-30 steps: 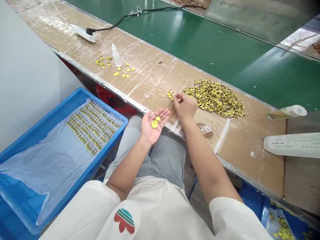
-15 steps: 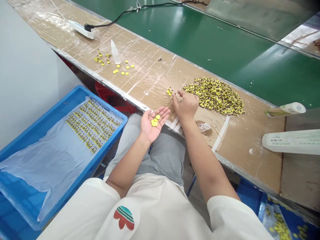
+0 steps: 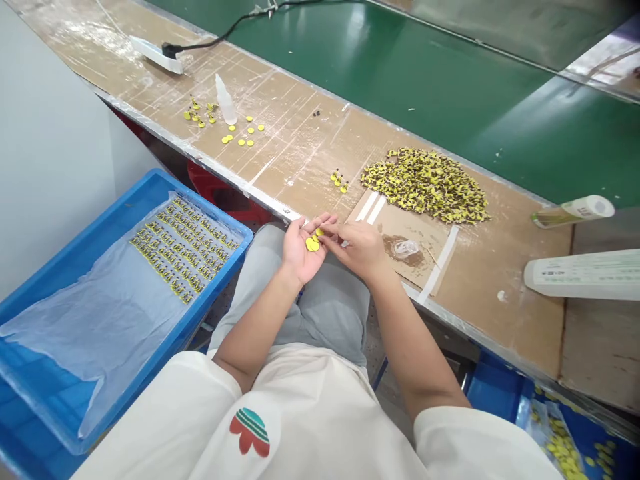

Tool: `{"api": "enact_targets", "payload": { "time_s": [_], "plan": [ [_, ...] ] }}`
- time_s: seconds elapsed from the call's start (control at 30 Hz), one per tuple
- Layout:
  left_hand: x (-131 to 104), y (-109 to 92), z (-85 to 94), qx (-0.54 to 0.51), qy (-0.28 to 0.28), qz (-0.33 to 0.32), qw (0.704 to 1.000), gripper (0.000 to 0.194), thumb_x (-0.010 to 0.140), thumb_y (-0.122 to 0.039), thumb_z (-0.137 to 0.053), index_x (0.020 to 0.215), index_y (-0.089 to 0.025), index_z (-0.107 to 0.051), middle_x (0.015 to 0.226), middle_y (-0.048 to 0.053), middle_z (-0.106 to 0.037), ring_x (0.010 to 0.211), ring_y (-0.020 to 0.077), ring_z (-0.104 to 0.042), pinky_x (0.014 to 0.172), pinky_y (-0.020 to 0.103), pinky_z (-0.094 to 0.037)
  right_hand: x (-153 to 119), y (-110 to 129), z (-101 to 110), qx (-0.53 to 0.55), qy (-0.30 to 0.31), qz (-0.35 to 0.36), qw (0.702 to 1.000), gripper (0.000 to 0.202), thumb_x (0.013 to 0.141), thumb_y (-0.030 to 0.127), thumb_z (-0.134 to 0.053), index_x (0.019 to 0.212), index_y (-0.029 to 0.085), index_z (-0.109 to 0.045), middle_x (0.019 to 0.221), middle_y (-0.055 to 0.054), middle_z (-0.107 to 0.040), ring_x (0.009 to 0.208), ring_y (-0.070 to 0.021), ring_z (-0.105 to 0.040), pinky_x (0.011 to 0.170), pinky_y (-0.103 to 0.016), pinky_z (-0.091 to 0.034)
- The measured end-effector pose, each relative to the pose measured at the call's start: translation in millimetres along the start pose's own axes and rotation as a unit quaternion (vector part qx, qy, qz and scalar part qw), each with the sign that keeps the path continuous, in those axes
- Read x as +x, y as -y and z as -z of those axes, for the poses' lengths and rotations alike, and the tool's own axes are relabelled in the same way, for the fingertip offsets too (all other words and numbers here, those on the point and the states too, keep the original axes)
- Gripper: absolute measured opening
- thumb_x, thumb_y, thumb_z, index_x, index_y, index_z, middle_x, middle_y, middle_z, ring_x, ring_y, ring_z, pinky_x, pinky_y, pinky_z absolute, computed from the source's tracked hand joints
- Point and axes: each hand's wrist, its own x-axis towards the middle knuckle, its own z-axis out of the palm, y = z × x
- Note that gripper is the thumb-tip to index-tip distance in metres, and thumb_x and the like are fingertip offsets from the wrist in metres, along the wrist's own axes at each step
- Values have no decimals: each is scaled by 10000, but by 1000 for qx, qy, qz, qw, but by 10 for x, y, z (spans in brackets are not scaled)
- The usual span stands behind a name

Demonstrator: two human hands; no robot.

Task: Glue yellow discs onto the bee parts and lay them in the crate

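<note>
My left hand (image 3: 299, 257) is palm up above my lap at the table's edge, fingers stretched out, holding several small yellow discs (image 3: 313, 245) on the palm. Over its fingers, my right hand (image 3: 361, 248) has thumb and forefinger pinched at one yellow disc (image 3: 319, 232). A few small yellow-and-dark figures on yellow disc bases (image 3: 339, 181) stand on the cardboard just beyond my hands. To their right lies a large heap of yellow-and-dark little pieces (image 3: 430, 185). A small clear plastic piece (image 3: 406, 249) rests on a stained cardboard sheet (image 3: 420, 230) beside my right wrist.
Left of me, a blue tray (image 3: 247, 230) holds rows of finished-looking figures (image 3: 185, 247) on a plastic sheet. A white dropper bottle (image 3: 226, 101), loose discs (image 3: 251, 130) and a power strip (image 3: 157, 55) are farther left. Two cylindrical containers (image 3: 583, 283) (image 3: 575, 211) are at right.
My right hand has drawn back from the small standing figures to my left palm and closed on a disc there. One more figure is now plainly visible where that hand was.
</note>
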Motion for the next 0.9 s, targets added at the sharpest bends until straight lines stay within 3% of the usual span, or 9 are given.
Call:
{"api": "enact_targets", "payload": {
  "time_s": [0.13,0.2,0.27,0.43,0.63,0.77,0.9],
  "plan": [
    [-26,28,-31,7,12,9,1000,381,877,-347,-440,986,-84,-692,1068,166,-713,977,194,-672,901,302,-513,-81,47,-33,117,-85,-96,985,228,836,395,-649,1000,256,-725,913,-39,-742,784,-170,-686,751,-316,-530],
    [-35,46,-42,15,21,7,1000,341,872,-311,-464,970,-87,-701,1041,148,-722,933,172,-676,886,280,-508,-113,111,-42,223,-141,-163,951,277,809,409,-679,1023,235,-705,936,-44,-742,779,-166,-695,721,-303,-554],
    [-40,68,-47,24,19,4,1000,276,860,-259,-504,963,-106,-709,1021,119,-728,928,161,-673,893,276,-497,-130,173,-31,307,-169,-233,907,361,767,429,-717,1052,211,-676,855,-36,-743,641,-142,-669,609,-275,-549],
    [-51,146,-44,70,32,12,997,195,843,-226,-593,933,-111,-723,952,81,-723,827,107,-648,744,206,-476,-151,231,80,408,-180,-344,826,503,647,444,-807,1051,197,-638,711,4,-723,419,-77,-517,435,-213,-453],
    [-107,252,-60,119,86,22,989,171,786,-171,-698,940,-104,-730,780,33,-670,681,43,-554,569,160,-383,-200,163,209,488,-157,-376,772,612,549,381,-873,1070,182,-621,520,74,-610,380,-51,-428,398,-176,-365],
    [-122,296,-89,125,77,12,989,191,752,-160,-733,937,-114,-732,761,23,-664,666,38,-541,552,164,-367,-228,195,225,484,-155,-382,771,604,578,409,-857,1082,181,-614,507,79,-592,374,-61,-434,394,-186,-364],
    [-111,307,-94,131,69,-2,989,185,758,-164,-727,941,-135,-727,831,29,-687,679,34,-565,586,150,-403,-287,317,296,397,-200,-360,820,509,683,493,-774,1058,181,-629,644,7,-685,404,-89,-516,421,-219,-436]
  ]
}}
